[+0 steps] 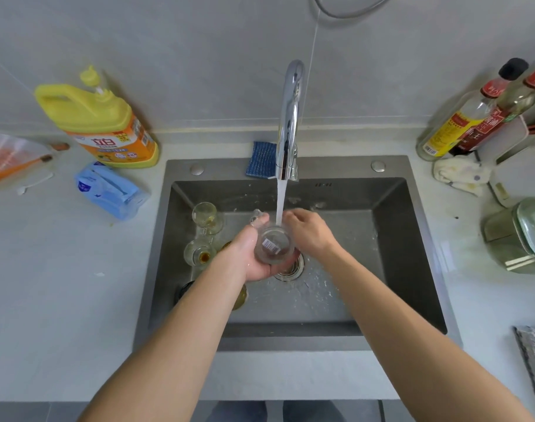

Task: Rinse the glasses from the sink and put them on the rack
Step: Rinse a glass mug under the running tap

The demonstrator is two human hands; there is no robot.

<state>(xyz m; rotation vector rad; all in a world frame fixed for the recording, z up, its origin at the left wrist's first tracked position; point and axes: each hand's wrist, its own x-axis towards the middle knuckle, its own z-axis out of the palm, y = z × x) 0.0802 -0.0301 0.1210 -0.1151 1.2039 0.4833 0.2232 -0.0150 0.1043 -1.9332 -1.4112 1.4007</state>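
Cradling the glass (272, 246) from below, left hand (251, 254) grips it; right hand (310, 231) pinches its far rim.

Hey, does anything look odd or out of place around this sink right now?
One thing: the glass that the left hand holds under the stream from the tap has a barcode sticker on it, which looks odd on a glass being rinsed. Nothing else stands out.

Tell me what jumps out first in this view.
Water runs from the tap onto a glass that the left hand grips over the sink, the right hand at its rim. A bright yellow jug stands on the counter, back left. More glasses sit at the sink's left side.
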